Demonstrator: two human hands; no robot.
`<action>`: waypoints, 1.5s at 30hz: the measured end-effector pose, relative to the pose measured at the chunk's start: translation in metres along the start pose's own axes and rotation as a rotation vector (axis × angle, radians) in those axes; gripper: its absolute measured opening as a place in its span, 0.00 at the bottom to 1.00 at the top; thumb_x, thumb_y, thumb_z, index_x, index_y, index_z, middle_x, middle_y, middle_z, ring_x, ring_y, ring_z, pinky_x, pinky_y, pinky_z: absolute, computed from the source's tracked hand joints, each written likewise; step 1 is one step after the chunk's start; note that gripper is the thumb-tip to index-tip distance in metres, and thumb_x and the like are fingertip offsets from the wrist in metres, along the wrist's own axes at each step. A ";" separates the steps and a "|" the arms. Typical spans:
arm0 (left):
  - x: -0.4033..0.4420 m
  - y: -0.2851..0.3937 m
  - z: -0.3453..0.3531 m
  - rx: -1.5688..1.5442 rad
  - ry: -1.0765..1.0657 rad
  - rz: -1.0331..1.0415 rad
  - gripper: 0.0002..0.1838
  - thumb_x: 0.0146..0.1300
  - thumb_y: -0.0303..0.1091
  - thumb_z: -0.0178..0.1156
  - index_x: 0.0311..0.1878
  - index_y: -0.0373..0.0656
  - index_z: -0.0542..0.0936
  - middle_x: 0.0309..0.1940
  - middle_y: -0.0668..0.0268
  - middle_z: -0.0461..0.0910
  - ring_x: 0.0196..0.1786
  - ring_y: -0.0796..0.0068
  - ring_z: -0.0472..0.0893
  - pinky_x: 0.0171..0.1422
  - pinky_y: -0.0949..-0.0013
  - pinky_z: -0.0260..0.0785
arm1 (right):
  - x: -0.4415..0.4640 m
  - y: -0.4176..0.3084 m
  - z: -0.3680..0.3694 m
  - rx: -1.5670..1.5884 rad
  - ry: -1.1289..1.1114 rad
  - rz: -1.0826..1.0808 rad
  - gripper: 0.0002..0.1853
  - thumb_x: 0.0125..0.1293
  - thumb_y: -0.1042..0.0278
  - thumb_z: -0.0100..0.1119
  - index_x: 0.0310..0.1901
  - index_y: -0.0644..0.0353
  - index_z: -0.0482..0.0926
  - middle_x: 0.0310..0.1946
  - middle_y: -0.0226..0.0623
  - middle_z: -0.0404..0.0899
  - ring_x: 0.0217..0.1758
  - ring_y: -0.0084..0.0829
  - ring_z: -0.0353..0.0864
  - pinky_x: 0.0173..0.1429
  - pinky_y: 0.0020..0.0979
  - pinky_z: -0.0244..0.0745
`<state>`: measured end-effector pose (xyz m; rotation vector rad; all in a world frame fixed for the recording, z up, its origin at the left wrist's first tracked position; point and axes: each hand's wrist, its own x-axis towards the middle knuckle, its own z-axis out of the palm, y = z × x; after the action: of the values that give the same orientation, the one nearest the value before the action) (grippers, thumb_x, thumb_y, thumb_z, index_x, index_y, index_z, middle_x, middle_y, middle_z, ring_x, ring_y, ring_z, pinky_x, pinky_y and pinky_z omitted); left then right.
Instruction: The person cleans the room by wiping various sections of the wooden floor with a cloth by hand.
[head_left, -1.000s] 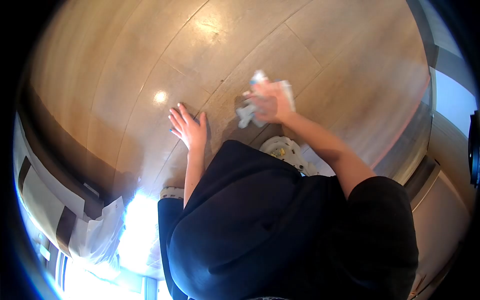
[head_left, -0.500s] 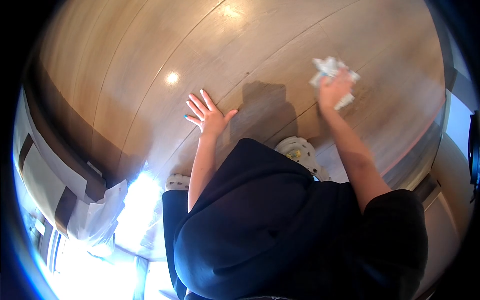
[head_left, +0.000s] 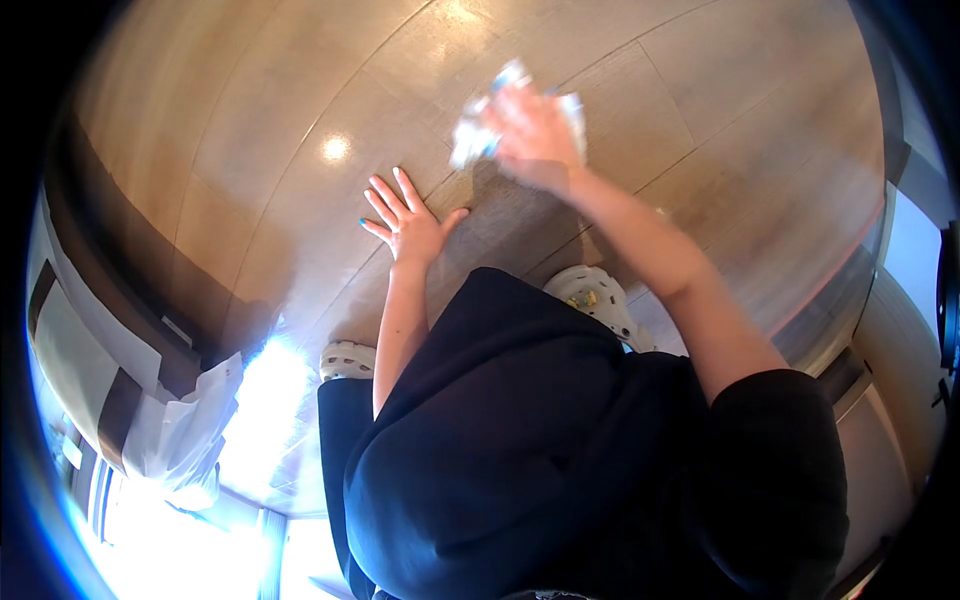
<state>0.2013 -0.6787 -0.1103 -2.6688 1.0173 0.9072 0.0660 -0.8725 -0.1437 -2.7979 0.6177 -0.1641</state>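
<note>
My left hand (head_left: 415,228) lies flat on the wood-look floor (head_left: 300,190), fingers spread and holding nothing. Up and to the right of it, my right hand (head_left: 535,130) presses a crumpled white cloth (head_left: 468,140) against the floor. Motion blurs this hand, and the cloth shows past its fingers on both sides. Part of the cloth is hidden under the palm.
White clogs are on my feet, one (head_left: 590,298) below my right forearm and another (head_left: 348,360) beside my left forearm. A translucent plastic bag (head_left: 185,430) is at the lower left. Pale cabinet-like surfaces (head_left: 875,440) stand at the right edge.
My right hand and the cloth swept right, then back left and farther forward across the floor. My left hand has shifted slightly in view, its fingers now more widely spread than at first.
</note>
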 end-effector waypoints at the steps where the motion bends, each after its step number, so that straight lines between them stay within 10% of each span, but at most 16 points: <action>1: 0.000 -0.001 0.003 0.000 0.031 0.011 0.70 0.41 0.74 0.62 0.74 0.42 0.33 0.72 0.41 0.23 0.74 0.39 0.26 0.65 0.24 0.28 | 0.004 0.030 -0.001 -0.120 0.077 0.103 0.31 0.63 0.46 0.49 0.68 0.41 0.62 0.68 0.40 0.59 0.72 0.42 0.55 0.69 0.56 0.53; 10: -0.011 -0.008 -0.021 0.041 0.091 0.030 0.68 0.39 0.70 0.67 0.74 0.44 0.41 0.73 0.43 0.27 0.75 0.39 0.32 0.67 0.27 0.33 | -0.127 0.224 -0.052 -0.293 0.288 1.461 0.34 0.65 0.40 0.41 0.69 0.47 0.59 0.68 0.49 0.58 0.70 0.52 0.55 0.68 0.57 0.50; 15: 0.003 -0.018 -0.014 -0.093 0.105 -0.086 0.74 0.35 0.68 0.70 0.73 0.38 0.34 0.71 0.36 0.25 0.73 0.31 0.29 0.64 0.22 0.30 | -0.100 0.226 -0.052 -0.322 0.368 1.723 0.35 0.66 0.41 0.37 0.70 0.51 0.57 0.69 0.47 0.58 0.72 0.51 0.52 0.72 0.55 0.43; 20: 0.003 -0.019 -0.019 -0.118 0.010 -0.113 0.74 0.36 0.68 0.70 0.73 0.37 0.32 0.70 0.34 0.23 0.72 0.30 0.26 0.64 0.22 0.27 | -0.012 0.198 -0.003 -0.391 0.294 1.092 0.37 0.65 0.45 0.40 0.69 0.61 0.57 0.68 0.48 0.58 0.73 0.50 0.48 0.74 0.51 0.39; 24: 0.005 -0.018 -0.021 -0.104 -0.028 -0.119 0.75 0.36 0.69 0.69 0.72 0.37 0.31 0.70 0.35 0.21 0.72 0.31 0.25 0.64 0.22 0.27 | 0.121 0.042 -0.002 -0.248 0.215 0.645 0.34 0.63 0.50 0.49 0.68 0.59 0.60 0.68 0.48 0.58 0.75 0.45 0.48 0.76 0.49 0.29; 30: 0.008 -0.023 -0.021 -0.045 -0.141 -0.150 0.69 0.44 0.69 0.64 0.73 0.39 0.31 0.71 0.38 0.20 0.73 0.35 0.22 0.65 0.23 0.24 | 0.160 -0.163 0.058 0.203 0.061 -0.112 0.32 0.61 0.50 0.52 0.67 0.49 0.64 0.69 0.42 0.58 0.73 0.50 0.50 0.74 0.52 0.45; 36: 0.007 -0.019 -0.026 -0.116 -0.106 -0.221 0.78 0.33 0.71 0.69 0.72 0.37 0.29 0.72 0.44 0.21 0.75 0.43 0.24 0.68 0.28 0.25 | 0.180 -0.147 0.062 0.193 -0.102 -0.702 0.28 0.64 0.46 0.50 0.66 0.39 0.65 0.71 0.33 0.56 0.75 0.42 0.48 0.75 0.46 0.43; 40: 0.006 -0.020 -0.021 -0.108 -0.066 -0.201 0.79 0.32 0.73 0.68 0.72 0.37 0.28 0.72 0.45 0.21 0.75 0.43 0.24 0.69 0.29 0.27 | 0.146 -0.054 0.013 0.019 -0.183 -0.357 0.32 0.65 0.44 0.49 0.70 0.34 0.56 0.74 0.31 0.47 0.77 0.39 0.40 0.77 0.47 0.38; 45: 0.009 -0.020 -0.019 -0.066 -0.084 -0.199 0.79 0.31 0.74 0.67 0.72 0.37 0.28 0.72 0.44 0.21 0.74 0.41 0.25 0.69 0.30 0.28 | 0.024 0.099 -0.050 -0.068 0.066 0.054 0.33 0.57 0.55 0.61 0.66 0.39 0.65 0.68 0.39 0.59 0.72 0.46 0.53 0.73 0.49 0.52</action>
<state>0.2293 -0.6750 -0.1018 -2.6989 0.7003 1.0160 0.0400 -0.9808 -0.1232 -2.8471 0.7261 -0.2292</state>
